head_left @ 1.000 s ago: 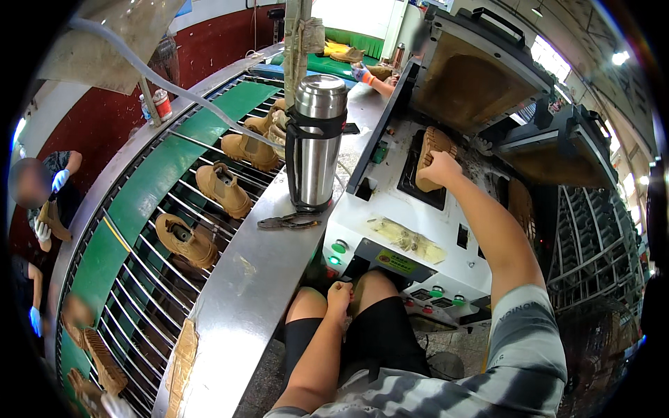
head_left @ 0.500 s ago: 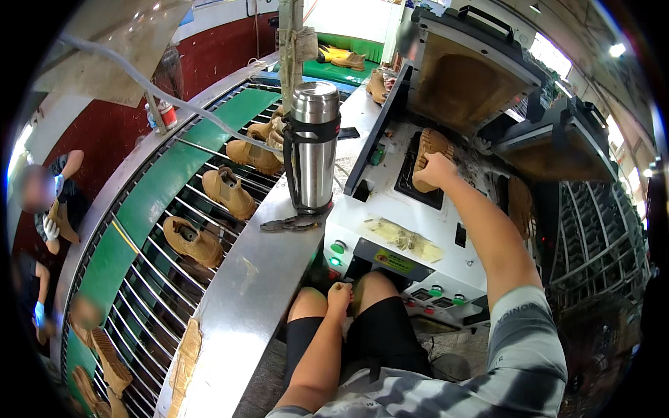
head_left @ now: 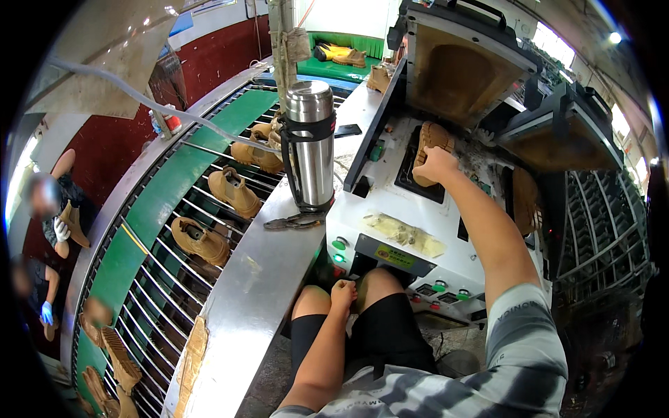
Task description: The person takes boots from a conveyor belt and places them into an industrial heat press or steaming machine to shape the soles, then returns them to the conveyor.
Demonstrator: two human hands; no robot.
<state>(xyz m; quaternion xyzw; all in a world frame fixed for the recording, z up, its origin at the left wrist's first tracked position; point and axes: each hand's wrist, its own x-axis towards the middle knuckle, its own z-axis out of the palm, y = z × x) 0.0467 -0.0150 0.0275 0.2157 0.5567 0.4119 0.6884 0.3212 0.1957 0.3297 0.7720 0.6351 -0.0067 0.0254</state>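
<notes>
My right hand (head_left: 437, 166) is closed round one end of a tan boot (head_left: 435, 139). The boot's ridged sole faces up, and it rests over a dark recessed bed (head_left: 412, 182) in the top of a white machine (head_left: 345, 221). My fingers partly hide that end of it. Down by my knees, my left hand (head_left: 343, 296) is curled into a loose fist with nothing showing in it. Behind the boot, a thick lid (head_left: 463, 70) with a brown-stained inner pad stands raised. A second tan boot (head_left: 524, 198) sits at the machine's right-hand bed.
A steel thermos (head_left: 311, 153) and dark pliers (head_left: 296, 221) are on the metal ledge at left. Beyond it, tan boots (head_left: 198, 240) sit on a roller conveyor (head_left: 157, 327). Another raised lid (head_left: 561, 139) is at right. Two co-workers handle footwear at far left.
The view has shifted slightly. Both hands keep their places, the right one still on the boot.
</notes>
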